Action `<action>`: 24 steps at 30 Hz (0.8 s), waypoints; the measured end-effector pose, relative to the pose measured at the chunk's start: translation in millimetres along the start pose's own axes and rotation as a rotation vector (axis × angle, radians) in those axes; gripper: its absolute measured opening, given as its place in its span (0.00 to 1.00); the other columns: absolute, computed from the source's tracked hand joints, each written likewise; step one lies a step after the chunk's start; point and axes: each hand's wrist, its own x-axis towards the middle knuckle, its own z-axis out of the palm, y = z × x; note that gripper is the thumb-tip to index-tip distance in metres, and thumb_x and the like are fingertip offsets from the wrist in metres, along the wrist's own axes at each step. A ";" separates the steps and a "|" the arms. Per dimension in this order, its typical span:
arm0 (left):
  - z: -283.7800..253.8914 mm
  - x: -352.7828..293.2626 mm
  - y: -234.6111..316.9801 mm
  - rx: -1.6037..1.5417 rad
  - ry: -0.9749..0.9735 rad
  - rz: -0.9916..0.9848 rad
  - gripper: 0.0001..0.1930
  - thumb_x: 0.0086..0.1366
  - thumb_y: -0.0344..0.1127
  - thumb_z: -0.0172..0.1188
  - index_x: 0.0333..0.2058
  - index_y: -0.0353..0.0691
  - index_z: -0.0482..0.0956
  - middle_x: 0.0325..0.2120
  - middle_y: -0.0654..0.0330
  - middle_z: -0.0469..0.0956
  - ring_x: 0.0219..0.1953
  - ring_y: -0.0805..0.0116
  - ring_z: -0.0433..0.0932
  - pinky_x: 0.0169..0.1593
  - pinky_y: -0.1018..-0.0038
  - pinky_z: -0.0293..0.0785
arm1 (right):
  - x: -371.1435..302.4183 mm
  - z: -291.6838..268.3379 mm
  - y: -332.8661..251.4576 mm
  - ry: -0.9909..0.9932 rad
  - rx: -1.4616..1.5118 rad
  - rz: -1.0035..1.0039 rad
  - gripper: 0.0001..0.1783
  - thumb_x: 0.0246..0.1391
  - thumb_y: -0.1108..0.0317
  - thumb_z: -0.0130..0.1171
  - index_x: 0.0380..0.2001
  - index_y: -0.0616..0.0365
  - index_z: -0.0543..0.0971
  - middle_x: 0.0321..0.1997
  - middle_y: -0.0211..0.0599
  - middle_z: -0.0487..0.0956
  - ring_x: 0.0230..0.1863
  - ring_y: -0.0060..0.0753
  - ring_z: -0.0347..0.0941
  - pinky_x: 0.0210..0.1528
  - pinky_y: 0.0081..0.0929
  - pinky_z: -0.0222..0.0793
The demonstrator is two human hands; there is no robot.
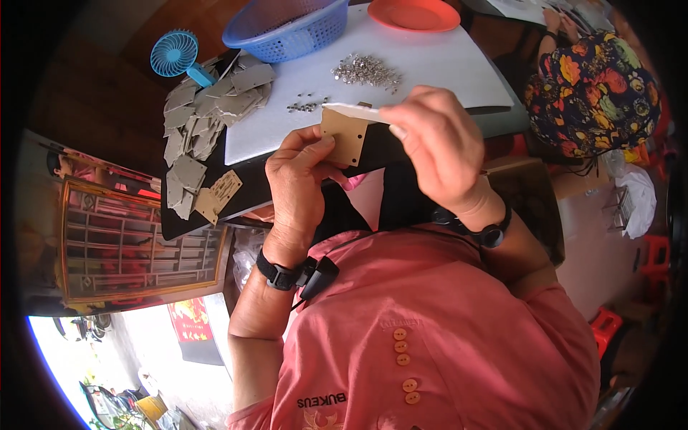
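Observation:
My left hand (302,165) pinches a tan square board (345,136) with small dark holes near its edges, thumb on its face. My right hand (441,143) is closed on the end of a thin white strip (352,110), which lies along the board's upper edge; whether it is joined to the board I cannot tell. Just beyond the board, a few small metal pieces (304,107) are scattered on a white sheet (287,132). Farther back lies a heap of small silvery metal parts (365,72).
Grey flat plates (211,107) are piled at the table's left, with tan perforated boards (218,196) near its corner. A blue handheld fan (175,54), a blue basket (294,36) and a red plate (414,14) stand behind. Another person in a floral top (595,93) sits at right.

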 end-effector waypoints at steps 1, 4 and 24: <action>1.5 0.7 -0.5 0.000 -0.004 0.001 0.10 0.66 0.25 0.56 0.43 0.26 0.77 0.33 0.52 0.81 0.27 0.65 0.82 0.25 0.76 0.77 | -3.3 6.2 -5.7 -0.027 -0.023 -0.037 0.13 0.47 0.77 0.58 0.38 0.60 0.80 0.30 0.36 0.73 0.32 0.41 0.72 0.33 0.34 0.68; 1.5 2.5 -4.7 -0.085 -0.055 -0.002 0.09 0.67 0.26 0.51 0.40 0.27 0.76 0.33 0.51 0.80 0.29 0.62 0.82 0.29 0.71 0.80 | -28.4 30.7 -16.2 -0.099 -0.061 -0.124 0.12 0.47 0.69 0.61 0.37 0.57 0.80 0.31 0.34 0.72 0.36 0.38 0.73 0.33 0.32 0.66; -11.1 3.9 6.2 0.465 -0.044 0.387 0.09 0.60 0.24 0.64 0.40 0.34 0.81 0.28 0.62 0.80 0.28 0.77 0.76 0.35 0.80 0.73 | -28.8 20.3 -11.2 -0.050 0.031 0.257 0.23 0.41 0.74 0.68 0.45 0.56 0.77 0.30 0.36 0.74 0.33 0.42 0.73 0.37 0.37 0.68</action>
